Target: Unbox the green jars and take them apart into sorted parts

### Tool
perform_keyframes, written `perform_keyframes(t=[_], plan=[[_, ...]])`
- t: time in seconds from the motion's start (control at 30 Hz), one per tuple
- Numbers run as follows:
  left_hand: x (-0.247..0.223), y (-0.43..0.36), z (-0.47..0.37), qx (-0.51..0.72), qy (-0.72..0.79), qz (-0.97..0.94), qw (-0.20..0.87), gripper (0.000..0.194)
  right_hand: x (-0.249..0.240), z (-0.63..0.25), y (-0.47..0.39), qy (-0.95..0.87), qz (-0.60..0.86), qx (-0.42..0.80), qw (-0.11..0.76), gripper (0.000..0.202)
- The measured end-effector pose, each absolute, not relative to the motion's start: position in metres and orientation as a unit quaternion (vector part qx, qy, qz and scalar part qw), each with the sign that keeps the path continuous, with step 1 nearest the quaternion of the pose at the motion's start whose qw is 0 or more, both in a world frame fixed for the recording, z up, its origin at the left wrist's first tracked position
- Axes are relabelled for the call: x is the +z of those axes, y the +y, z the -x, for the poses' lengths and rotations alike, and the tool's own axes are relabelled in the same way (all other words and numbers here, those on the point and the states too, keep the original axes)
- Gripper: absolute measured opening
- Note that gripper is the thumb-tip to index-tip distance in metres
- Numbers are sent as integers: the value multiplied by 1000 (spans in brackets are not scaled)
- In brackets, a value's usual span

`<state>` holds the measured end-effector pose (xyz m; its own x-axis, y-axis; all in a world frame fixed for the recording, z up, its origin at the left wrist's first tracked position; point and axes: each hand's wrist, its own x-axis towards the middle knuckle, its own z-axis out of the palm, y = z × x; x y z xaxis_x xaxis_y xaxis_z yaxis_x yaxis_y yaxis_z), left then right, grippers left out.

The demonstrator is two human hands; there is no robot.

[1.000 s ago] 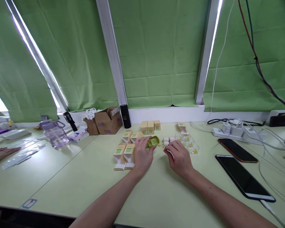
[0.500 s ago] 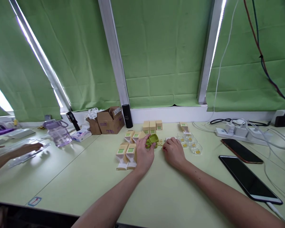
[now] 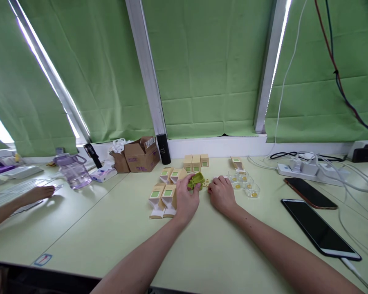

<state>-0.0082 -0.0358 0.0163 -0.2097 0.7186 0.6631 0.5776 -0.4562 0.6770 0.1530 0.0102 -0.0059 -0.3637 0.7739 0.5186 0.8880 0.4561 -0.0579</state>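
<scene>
My left hand is closed round a small olive-green hinged case with its lid raised, low over the table. Just right of the case lie several tiny yellowish pieces. My right hand rests on the table beside them, fingers curled in; whatever its fingertips hold is hidden. Behind that hand stand several clear round containers with yellow centres. To the left of my left hand are several small cardboard boxes with green labels and open flaps.
Closed small boxes stand at the back, and one opened box lies farther right. Two phones and a power strip with cables occupy the right side. A carton, a purple bottle and another person's hand are leftward.
The green case has tilted in my left hand, so its inside shows less. My right hand has shifted slightly left, near the tiny pieces. The other person's hand has moved over the plastic sheet.
</scene>
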Motion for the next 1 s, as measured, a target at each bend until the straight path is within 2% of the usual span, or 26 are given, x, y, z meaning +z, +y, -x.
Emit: perform_keyframes(t=[0.2,0.37,0.53,0.7,0.87,1.0], plan=[[14,-34,9,590,515,-616,84,29,-5,-153,9,-814,512,-120,247,14],[15,-31,8,611,506,-588,156,25,-1,-154,0,-821,494,-128,255,11],[19,-29,5,648,498,-516,255,34,5,-153,-21,-866,440,-125,203,12],[24,-30,4,656,446,-452,409,43,4,-150,-43,-878,453,-53,143,11],[23,-30,5,649,367,-377,550,34,4,-150,-50,-857,489,1,162,14],[20,-27,6,637,360,-327,598,24,5,-151,-50,-857,488,-2,166,13]])
